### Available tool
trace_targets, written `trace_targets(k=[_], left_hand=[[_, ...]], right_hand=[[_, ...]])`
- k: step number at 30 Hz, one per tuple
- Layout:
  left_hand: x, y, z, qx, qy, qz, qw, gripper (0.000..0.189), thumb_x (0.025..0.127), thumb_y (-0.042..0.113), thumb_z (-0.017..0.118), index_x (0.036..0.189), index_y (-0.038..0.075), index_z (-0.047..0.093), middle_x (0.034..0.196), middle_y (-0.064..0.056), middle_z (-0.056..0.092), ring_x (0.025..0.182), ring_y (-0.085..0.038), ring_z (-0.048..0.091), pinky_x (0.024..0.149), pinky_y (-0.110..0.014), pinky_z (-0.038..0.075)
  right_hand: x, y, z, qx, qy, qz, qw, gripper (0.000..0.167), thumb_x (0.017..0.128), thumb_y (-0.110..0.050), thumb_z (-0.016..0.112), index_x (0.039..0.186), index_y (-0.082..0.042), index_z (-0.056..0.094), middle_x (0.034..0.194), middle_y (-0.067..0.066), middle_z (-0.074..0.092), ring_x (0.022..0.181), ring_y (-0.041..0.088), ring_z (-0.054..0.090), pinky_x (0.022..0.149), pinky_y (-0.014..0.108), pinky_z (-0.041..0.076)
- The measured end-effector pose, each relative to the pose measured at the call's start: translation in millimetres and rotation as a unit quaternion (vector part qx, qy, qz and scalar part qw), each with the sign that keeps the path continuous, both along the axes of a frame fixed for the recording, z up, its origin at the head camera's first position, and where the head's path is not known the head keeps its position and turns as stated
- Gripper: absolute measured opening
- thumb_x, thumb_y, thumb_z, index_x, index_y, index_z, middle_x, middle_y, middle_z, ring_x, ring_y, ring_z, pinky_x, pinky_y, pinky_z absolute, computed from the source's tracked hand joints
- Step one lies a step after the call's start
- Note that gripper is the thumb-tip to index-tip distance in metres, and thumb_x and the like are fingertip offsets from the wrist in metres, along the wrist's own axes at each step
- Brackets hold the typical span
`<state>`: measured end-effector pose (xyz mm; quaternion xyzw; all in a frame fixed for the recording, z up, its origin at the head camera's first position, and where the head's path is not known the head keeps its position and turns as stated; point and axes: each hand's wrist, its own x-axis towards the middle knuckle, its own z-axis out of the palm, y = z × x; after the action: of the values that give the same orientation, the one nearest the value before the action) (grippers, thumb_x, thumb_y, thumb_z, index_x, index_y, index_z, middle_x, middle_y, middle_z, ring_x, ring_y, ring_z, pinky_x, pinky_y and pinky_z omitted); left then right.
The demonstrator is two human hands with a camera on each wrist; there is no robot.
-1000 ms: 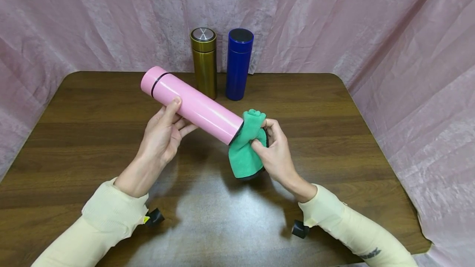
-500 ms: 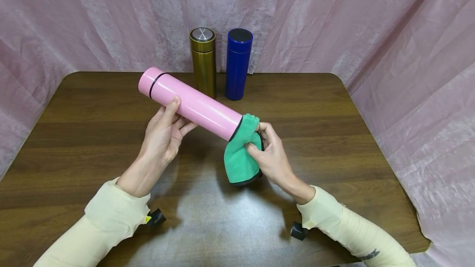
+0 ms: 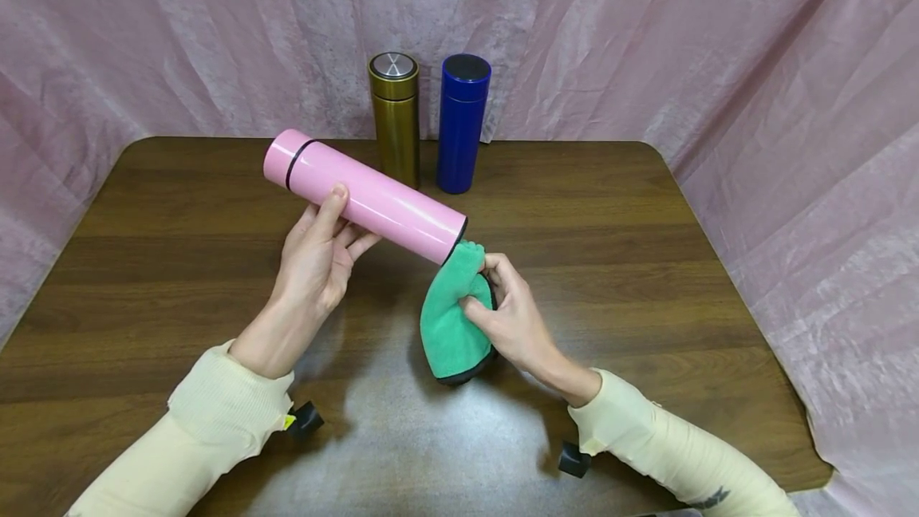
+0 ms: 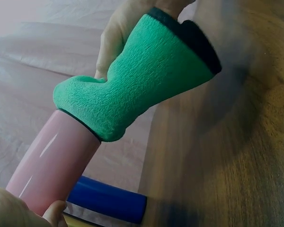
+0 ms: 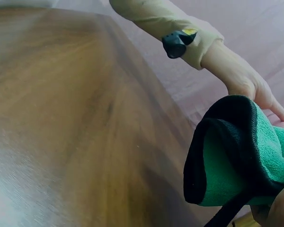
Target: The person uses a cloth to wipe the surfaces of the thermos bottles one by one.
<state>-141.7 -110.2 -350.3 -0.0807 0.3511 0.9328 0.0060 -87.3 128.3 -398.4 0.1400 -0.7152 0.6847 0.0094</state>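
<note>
My left hand (image 3: 310, 262) holds a pink thermos bottle (image 3: 373, 202) around its middle, thumb on top. The bottle is tilted above the table, its lidded end up to the left and its black-rimmed base down to the right. In my right hand (image 3: 513, 317) a green cloth (image 3: 452, 325) with black edging is pinched between thumb and fingers. The left wrist view shows the bunched cloth (image 4: 132, 75) against the base of the pink bottle (image 4: 57, 161). Folded layers of the cloth (image 5: 227, 156) hang from the right hand in the right wrist view.
A gold thermos bottle (image 3: 396, 122) with a silver-topped lid and a blue thermos bottle (image 3: 463, 126) stand upright side by side near the back of the wooden table (image 3: 610, 206). Pink curtains (image 3: 574, 38) hang behind and at the sides.
My right hand and the cloth have moved down and left across the bottle's base. The pink bottle has shifted slightly left and levelled a little. The gold and blue bottles have stayed put.
</note>
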Motion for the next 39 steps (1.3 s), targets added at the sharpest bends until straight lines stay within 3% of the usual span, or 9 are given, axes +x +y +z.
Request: trace_targets(k=[12, 21, 28, 39], left_hand=[[-7.7, -4.7, -0.7, -0.047, 0.007, 0.026, 0.9985, 0.044, 0.098, 0.014, 0.073, 0.136, 0.011, 0.05, 0.124, -0.009, 0.059, 0.111, -0.023, 0.066, 0.092, -0.038, 0.06], [-20.2, -24.4, 3.8, -0.082, 0.035, 0.063, 0.994, 0.053, 0.093, 0.005, 0.078, 0.139, 0.013, 0.051, 0.113, -0.008, 0.064, 0.099, -0.02, 0.069, 0.086, -0.034, 0.061], [-30.7, -44.9, 6.6, -0.095, 0.038, 0.084, 0.9912, 0.053, 0.09, 0.004, 0.08, 0.135, 0.011, 0.053, 0.115, -0.009, 0.063, 0.093, -0.019, 0.068, 0.082, -0.034, 0.061], [-57.2, -66.0, 8.5, -0.136, 0.053, 0.142, 0.979, 0.047, 0.087, -0.002, 0.081, 0.127, 0.009, 0.059, 0.115, -0.011, 0.059, 0.092, -0.018, 0.066, 0.067, -0.028, 0.06]], right_hand=[[14.7, 0, 3.9, 0.04, 0.015, 0.047, 0.998, 0.037, 0.085, 0.014, 0.063, 0.118, 0.0, 0.053, 0.115, 0.015, 0.064, 0.101, 0.024, 0.059, 0.084, 0.025, 0.052], [9.9, 17, 4.8, 0.069, 0.026, 0.039, 0.9965, 0.038, 0.085, 0.013, 0.067, 0.119, -0.001, 0.057, 0.118, 0.013, 0.065, 0.106, 0.024, 0.061, 0.09, 0.026, 0.053], [9.5, 29, 5.1, 0.087, 0.015, 0.03, 0.9956, 0.038, 0.086, 0.012, 0.07, 0.12, -0.001, 0.059, 0.119, 0.013, 0.066, 0.106, 0.025, 0.061, 0.09, 0.026, 0.053], [9.8, 37, 4.9, 0.082, 0.005, 0.019, 0.9964, 0.038, 0.086, 0.012, 0.07, 0.121, 0.002, 0.059, 0.118, 0.015, 0.065, 0.106, 0.026, 0.061, 0.09, 0.025, 0.052]])
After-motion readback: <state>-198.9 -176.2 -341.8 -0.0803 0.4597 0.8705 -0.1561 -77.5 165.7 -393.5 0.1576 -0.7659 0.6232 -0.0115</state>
